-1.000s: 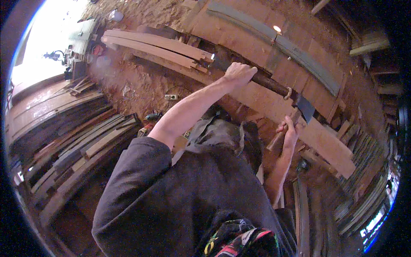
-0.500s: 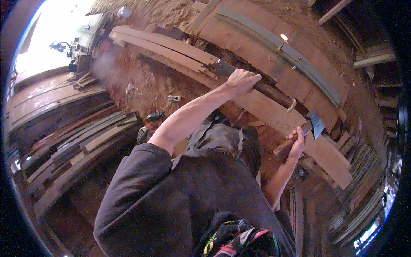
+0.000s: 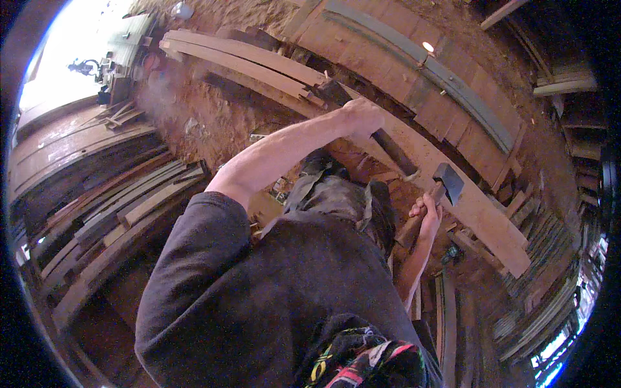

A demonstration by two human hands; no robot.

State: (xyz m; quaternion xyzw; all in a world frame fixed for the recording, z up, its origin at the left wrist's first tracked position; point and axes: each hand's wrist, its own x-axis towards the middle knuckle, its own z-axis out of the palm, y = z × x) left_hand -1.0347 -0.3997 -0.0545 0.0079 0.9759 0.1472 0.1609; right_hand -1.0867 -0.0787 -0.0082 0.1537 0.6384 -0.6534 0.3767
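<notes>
My left hand (image 3: 362, 116) reaches forward on a bare arm and grips the upper end of a dark wooden piece (image 3: 393, 150). That piece lies slanted on a long pale plank (image 3: 482, 213). My right hand (image 3: 427, 215) is lower and to the right, closed around the wooden handle of a hatchet. The hatchet's dark metal head (image 3: 448, 182) hovers just right of the dark piece's lower end. My dark-sleeved shoulder and grey trousers fill the middle of the view and hide what lies below.
Stacks of long boards (image 3: 129, 200) lie at the left. Curved planks (image 3: 246, 61) rest at the top on red earth (image 3: 213, 123). A grey curved strip (image 3: 414, 58) crosses wide boards behind. More timber (image 3: 543, 258) is piled at the right.
The hatchet head has come down and drawn left, closer to the lower end of the dark piece. My left hand keeps its grip in about the same place.
</notes>
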